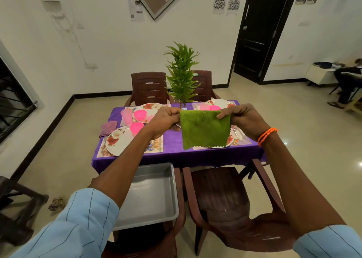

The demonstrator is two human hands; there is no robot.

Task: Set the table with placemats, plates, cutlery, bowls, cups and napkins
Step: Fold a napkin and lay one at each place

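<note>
A purple-clothed table [176, 152] carries floral placemats [156, 146] with flowered plates [117, 142] and pink bowls [136, 126], a folded mauve napkin [108, 128] at nine o'clock, a plant [181, 75] at twelve.

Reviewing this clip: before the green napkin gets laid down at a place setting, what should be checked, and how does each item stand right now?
1. Grip: left hand and right hand each pinch a top corner of the green napkin. Ok.
2. Napkin off the table, hanging flat: ok.
3. Near-right setting: the napkin hides most of that plate, so free space there: cannot tell.
4. Near-left setting already has a purple napkin beside its plate: ok.
5. Pink bowl near the left wrist, risk of a knock: cannot tell.
6. Metal tray on the chair holds nothing visible: ok.
</note>
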